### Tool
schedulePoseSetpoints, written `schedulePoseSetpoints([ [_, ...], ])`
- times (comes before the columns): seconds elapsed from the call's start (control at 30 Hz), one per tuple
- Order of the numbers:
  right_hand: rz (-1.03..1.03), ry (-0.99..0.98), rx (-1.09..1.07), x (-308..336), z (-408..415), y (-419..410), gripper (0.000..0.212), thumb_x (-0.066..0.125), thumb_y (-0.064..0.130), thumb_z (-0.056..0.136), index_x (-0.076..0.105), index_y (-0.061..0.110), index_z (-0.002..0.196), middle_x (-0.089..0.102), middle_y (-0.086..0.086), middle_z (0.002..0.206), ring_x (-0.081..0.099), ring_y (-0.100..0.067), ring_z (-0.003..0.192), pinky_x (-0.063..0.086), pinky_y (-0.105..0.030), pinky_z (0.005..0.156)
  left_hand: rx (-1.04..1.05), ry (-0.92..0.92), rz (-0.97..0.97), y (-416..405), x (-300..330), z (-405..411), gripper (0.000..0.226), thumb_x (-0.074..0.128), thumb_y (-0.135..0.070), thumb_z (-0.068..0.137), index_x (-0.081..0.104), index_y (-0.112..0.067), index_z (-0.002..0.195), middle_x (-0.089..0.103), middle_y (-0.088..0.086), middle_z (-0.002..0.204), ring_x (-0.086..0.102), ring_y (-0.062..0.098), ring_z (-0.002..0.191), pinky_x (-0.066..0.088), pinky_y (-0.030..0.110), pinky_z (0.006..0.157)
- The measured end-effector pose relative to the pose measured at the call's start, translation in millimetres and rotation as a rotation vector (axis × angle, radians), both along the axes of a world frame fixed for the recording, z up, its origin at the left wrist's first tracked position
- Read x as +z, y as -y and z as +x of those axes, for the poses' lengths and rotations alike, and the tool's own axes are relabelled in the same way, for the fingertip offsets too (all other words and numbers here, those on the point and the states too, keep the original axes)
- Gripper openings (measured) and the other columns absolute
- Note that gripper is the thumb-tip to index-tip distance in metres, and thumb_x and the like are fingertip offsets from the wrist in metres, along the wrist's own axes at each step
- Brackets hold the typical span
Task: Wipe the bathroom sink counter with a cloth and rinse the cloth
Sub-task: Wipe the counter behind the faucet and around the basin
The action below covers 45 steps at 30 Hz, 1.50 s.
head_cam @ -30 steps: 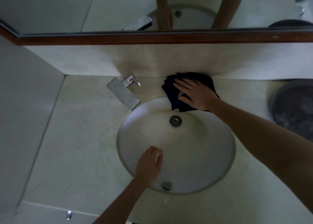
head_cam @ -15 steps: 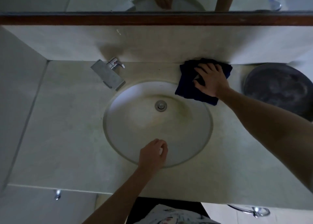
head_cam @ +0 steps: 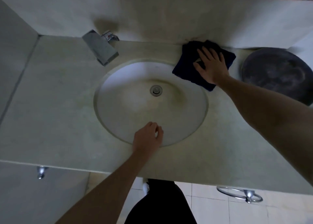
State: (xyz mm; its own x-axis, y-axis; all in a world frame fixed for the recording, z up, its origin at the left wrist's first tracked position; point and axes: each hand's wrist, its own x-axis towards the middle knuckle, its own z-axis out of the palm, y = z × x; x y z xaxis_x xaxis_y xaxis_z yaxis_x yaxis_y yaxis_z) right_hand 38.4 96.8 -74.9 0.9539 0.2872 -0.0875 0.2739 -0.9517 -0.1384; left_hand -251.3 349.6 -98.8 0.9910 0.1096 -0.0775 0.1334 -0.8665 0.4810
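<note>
The right hand lay flat with fingers spread on the dark blue cloth, pressing it to the worktop at the far right of the sink, against the back wall; the hand covered the cloth's middle, so its folds there could not be made out. The left hand hovered over the near rim of the sink with fingers loosely curled, holding nothing. The basin held no standing water that could be seen, only a brownish stain around the drain. A chrome faucet stood at the far left of the basin. A dark round dish sat on the worktop to the right, partly hidden by the right forearm and cut off at the edge, its contents unclear in the dim light. A chrome towel ring showed below the near edge.
</note>
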Motion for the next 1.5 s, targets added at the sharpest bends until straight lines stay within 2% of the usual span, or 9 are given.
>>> schedulePoseSetpoints([
  [0.47, 0.085, 0.004, -0.634, -6.4, -89.0, -13.7, 0.074, 0.017, 0.061, 0.098, 0.01, 0.023, 0.161, 0.008, -0.004, 0.168, 0.007, -0.03, 0.153, 0.004, -0.053, 0.122, -0.053, -0.043, 0.106, 5.4, 10.5, 0.6, 0.028, 0.046, -0.028, 0.098, 0.055, -0.015, 0.075, 0.057, 0.003, 0.075, 0.056, 0.024, 0.064, 0.043, 0.033, 0.062],
  [0.7, 0.114, -0.077, -0.715, 5.3, -121.2, -13.7, 0.072, 0.021, 0.06, 0.101, 0.012, 0.021, 0.161, 0.01, -0.005, 0.168, 0.009, -0.031, 0.152, 0.006, -0.056, 0.121, -0.065, -0.094, 0.107, 6.8, 17.9, -1.4, 0.029, 0.046, -0.027, 0.098, 0.051, -0.014, 0.073, 0.052, 0.002, 0.071, 0.054, 0.024, 0.064, 0.044, 0.034, 0.063],
  [0.8, 0.068, 0.006, -0.606, 21.5, -110.7, -6.0, 0.07, 0.025, 0.06, 0.1, 0.028, 0.02, 0.157, 0.025, -0.008, 0.163, 0.022, -0.037, 0.147, 0.015, -0.057, 0.116, -0.074, -0.087, 0.097, 6.7, 18.0, -0.6, 0.029, 0.048, -0.025, 0.097, 0.047, -0.015, 0.069, 0.046, -0.001, 0.066, 0.049, 0.021, 0.06, 0.037, 0.031, 0.059],
  [0.9, 0.028, 0.218, -0.123, 27.5, -92.4, 12.9, 0.062, 0.029, 0.055, 0.1, 0.045, 0.018, 0.147, 0.04, -0.007, 0.155, 0.038, -0.035, 0.138, 0.026, -0.053, 0.113, -0.088, -0.058, 0.091, 5.9, 18.2, 0.4, 0.03, 0.053, -0.023, 0.095, 0.044, -0.017, 0.066, 0.046, -0.001, 0.062, 0.049, 0.021, 0.056, 0.037, 0.03, 0.056],
  [0.97, 0.015, 0.139, 0.222, 23.8, -76.0, 27.8, 0.063, 0.028, 0.056, 0.101, 0.042, 0.02, 0.15, 0.035, -0.004, 0.159, 0.035, -0.032, 0.143, 0.027, -0.052, 0.115, -0.083, -0.04, 0.08, 4.5, 15.7, 0.7, 0.03, 0.055, -0.022, 0.093, 0.045, -0.017, 0.066, 0.05, 0.001, 0.062, 0.05, 0.022, 0.056, 0.041, 0.031, 0.054],
  [1.03, -0.042, -0.041, 0.369, 16.1, -67.2, 36.4, 0.067, 0.024, 0.061, 0.101, 0.024, 0.026, 0.158, 0.018, 0.003, 0.166, 0.019, -0.024, 0.152, 0.018, -0.048, 0.122, -0.074, -0.024, 0.081, 4.5, 13.0, 0.3, 0.028, 0.052, -0.024, 0.093, 0.049, -0.016, 0.066, 0.052, 0.001, 0.063, 0.051, 0.022, 0.056, 0.043, 0.031, 0.055],
  [1.1, -0.036, -0.05, 0.366, 6.7, -64.7, 40.8, 0.068, 0.024, 0.062, 0.102, 0.016, 0.028, 0.16, 0.013, 0.006, 0.167, 0.012, -0.019, 0.153, 0.013, -0.044, 0.123, -0.064, -0.008, 0.088, 5.5, 11.8, 0.8, 0.028, 0.048, -0.028, 0.091, 0.051, -0.016, 0.066, 0.053, 0.0, 0.063, 0.05, 0.021, 0.055, 0.043, 0.031, 0.054],
  [1.27, 0.031, -0.006, 0.327, 2.3, -66.1, 39.2, 0.065, 0.028, 0.059, 0.103, 0.023, 0.027, 0.159, 0.021, 0.005, 0.166, 0.017, -0.019, 0.152, 0.015, -0.043, 0.123, -0.05, -0.05, 0.148, 6.0, 10.6, 2.6, 0.031, 0.044, -0.033, 0.089, 0.05, -0.016, 0.064, 0.05, -0.001, 0.062, 0.051, 0.024, 0.056, 0.04, 0.029, 0.056],
  [1.5, 0.047, -0.022, 0.23, 0.0, -87.3, 49.1, 0.069, 0.02, 0.06, 0.101, 0.022, 0.023, 0.159, 0.02, 0.001, 0.166, 0.017, -0.022, 0.152, 0.015, -0.046, 0.123, -0.048, -0.06, 0.216, 6.4, 11.6, 3.4, 0.033, 0.059, -0.024, 0.093, 0.05, -0.017, 0.062, 0.053, 0.0, 0.061, 0.048, 0.022, 0.057, 0.035, 0.028, 0.057],
])
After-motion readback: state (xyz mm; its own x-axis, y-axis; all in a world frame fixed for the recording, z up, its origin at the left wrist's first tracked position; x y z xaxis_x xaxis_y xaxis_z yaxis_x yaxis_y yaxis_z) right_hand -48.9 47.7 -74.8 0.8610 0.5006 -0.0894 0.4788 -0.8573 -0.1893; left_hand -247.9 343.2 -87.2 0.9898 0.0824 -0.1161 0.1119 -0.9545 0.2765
